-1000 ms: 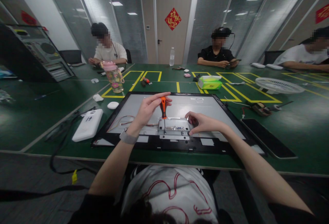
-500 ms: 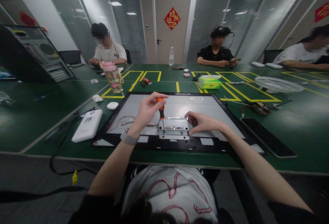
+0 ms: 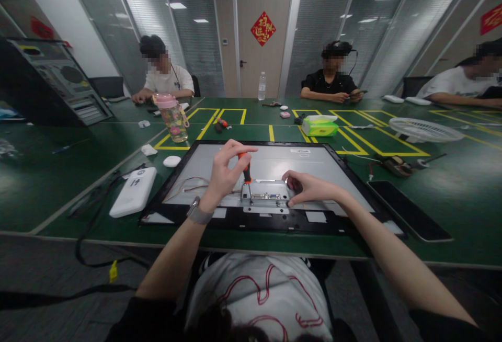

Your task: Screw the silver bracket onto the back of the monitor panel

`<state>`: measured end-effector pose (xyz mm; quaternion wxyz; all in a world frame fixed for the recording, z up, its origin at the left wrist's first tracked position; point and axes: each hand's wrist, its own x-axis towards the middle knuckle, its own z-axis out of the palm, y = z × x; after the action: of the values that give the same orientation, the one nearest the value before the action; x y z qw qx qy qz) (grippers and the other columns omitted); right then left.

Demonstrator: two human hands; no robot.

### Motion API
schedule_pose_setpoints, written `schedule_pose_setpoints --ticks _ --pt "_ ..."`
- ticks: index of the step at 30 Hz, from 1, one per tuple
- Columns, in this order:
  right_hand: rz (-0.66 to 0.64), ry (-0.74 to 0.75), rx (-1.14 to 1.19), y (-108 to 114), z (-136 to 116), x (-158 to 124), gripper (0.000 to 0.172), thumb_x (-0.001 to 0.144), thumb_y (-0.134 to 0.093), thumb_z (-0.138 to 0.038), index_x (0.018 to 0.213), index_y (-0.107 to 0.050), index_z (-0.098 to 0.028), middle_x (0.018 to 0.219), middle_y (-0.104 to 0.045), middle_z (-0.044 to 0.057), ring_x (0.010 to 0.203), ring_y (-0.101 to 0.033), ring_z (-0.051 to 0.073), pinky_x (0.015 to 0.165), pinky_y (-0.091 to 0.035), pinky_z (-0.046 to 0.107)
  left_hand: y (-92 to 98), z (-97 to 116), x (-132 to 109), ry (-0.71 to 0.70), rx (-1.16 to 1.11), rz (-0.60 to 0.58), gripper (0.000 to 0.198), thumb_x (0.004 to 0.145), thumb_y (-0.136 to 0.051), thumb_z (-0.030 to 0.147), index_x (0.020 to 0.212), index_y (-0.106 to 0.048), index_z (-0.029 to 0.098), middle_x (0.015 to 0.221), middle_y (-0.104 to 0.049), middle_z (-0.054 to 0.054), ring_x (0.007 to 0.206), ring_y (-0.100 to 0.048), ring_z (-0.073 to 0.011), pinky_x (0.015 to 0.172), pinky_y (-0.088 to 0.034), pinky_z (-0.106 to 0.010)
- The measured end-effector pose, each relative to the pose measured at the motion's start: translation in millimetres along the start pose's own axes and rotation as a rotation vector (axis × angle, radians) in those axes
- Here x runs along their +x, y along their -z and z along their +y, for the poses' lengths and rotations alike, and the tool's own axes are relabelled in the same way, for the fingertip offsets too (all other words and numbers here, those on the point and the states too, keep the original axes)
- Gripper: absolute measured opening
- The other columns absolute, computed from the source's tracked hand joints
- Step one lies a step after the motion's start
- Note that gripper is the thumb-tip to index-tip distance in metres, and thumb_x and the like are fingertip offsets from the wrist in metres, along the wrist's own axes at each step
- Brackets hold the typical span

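Observation:
My left hand (image 3: 229, 167) grips the orange-and-black handle of a screwdriver (image 3: 247, 173) between thumb and fingers. The screwdriver stands nearly upright, its tip down at the left part of a metal bracket (image 3: 264, 207) with ports along it. With thumb and fingers curved around its right end, my right hand (image 3: 308, 187) holds the bracket. Under both hands lies a flat display panel (image 3: 325, 167), its grey back up inside a black frame. Thin wires (image 3: 192, 180) run over the panel on the left.
Left of the panel lie a white power bank (image 3: 133, 191) and a small white case (image 3: 171, 161). A pink-lidded bottle (image 3: 172, 120) stands behind them. On the right are a black phone (image 3: 408, 210) and a green tissue pack (image 3: 319, 126). Several people sit across the table.
My left hand has turned at the wrist around the screwdriver handle, covering more of its top. My right hand stays on the bracket.

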<state>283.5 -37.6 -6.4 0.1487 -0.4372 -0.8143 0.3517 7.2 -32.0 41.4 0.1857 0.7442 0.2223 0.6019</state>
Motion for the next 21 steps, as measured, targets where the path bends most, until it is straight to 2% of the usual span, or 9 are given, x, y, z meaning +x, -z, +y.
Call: schedule_pose_setpoints --ticks 2,4,6,9,14,19,21 --pt "-0.001 0.004 0.000 -0.1 0.2 0.0 0.065 0.063 -0.081 -0.056 0.106 -0.049 -0.019 0.080 -0.049 -0.003 0.072 -0.047 0.016 0.062 -0.038 0.027 1.2 -0.8 0.5 0.080 -0.154 -0.087 0.031 0.094 -0.048 0.029 0.111 -0.072 0.020 0.095 -0.067 -0.006 0.087 -0.061 -0.0164 0.081 -0.049 -0.031" --pt "-0.003 0.000 -0.001 -0.1 -0.1 -0.2 0.064 0.063 -0.081 -0.055 0.106 -0.049 -0.020 0.081 -0.049 -0.003 0.072 -0.047 0.016 0.063 -0.038 0.027 1.3 -0.3 1.4 0.174 -0.278 -0.147 0.034 0.094 -0.047 0.029 0.120 -0.068 0.019 0.097 -0.068 -0.007 0.085 -0.064 -0.0163 0.078 -0.051 -0.031" --pt "-0.002 -0.008 -0.004 0.0 -0.9 -0.5 0.064 0.063 -0.081 -0.055 0.105 -0.049 -0.020 0.081 -0.049 -0.002 0.072 -0.048 0.016 0.063 -0.039 0.027 0.3 1.3 2.2 0.214 -0.286 -0.135 0.031 0.090 -0.057 0.030 0.116 -0.069 0.019 0.091 -0.068 -0.006 0.079 -0.063 -0.0147 0.074 -0.051 -0.028" --pt "-0.001 -0.012 -0.010 0.0 -2.1 -0.8 0.065 0.062 -0.081 -0.055 0.106 -0.049 -0.020 0.081 -0.049 -0.002 0.072 -0.048 0.016 0.062 -0.038 0.028 -0.9 2.1 2.5 0.202 -0.254 -0.097 0.024 0.081 -0.070 0.029 0.103 -0.075 0.021 0.086 -0.065 -0.004 0.077 -0.059 -0.0130 0.070 -0.050 -0.025" --pt "-0.010 -0.016 0.001 -0.1 -1.9 -0.7 0.065 0.063 -0.081 -0.055 0.107 -0.048 -0.020 0.081 -0.049 -0.002 0.074 -0.048 0.017 0.064 -0.039 0.028 0.3 -3.4 1.5 0.306 -0.545 -0.187 0.030 0.090 -0.056 0.033 0.112 -0.073 0.021 0.098 -0.069 -0.007 0.087 -0.064 -0.0168 0.078 -0.051 -0.029" --pt "-0.007 -0.011 0.008 -0.2 -0.6 -0.3 0.065 0.063 -0.081 -0.054 0.107 -0.048 -0.019 0.082 -0.049 -0.002 0.073 -0.047 0.016 0.064 -0.039 0.028 0.4 -2.9 1.9 0.271 -0.431 -0.153 0.022 0.083 -0.069 0.029 0.102 -0.076 0.021 0.087 -0.065 -0.003 0.071 -0.058 -0.0109 0.066 -0.048 -0.023" --pt "-0.008 -0.016 0.002 -0.1 -0.9 -0.2 0.065 0.063 -0.081 -0.054 0.107 -0.048 -0.019 0.082 -0.049 -0.002 0.073 -0.047 0.016 0.063 -0.039 0.028 -0.1 -3.1 1.8 0.266 -0.461 -0.177 0.023 0.084 -0.066 0.031 0.103 -0.075 0.021 0.090 -0.066 -0.005 0.074 -0.060 -0.0121 0.068 -0.049 -0.025"
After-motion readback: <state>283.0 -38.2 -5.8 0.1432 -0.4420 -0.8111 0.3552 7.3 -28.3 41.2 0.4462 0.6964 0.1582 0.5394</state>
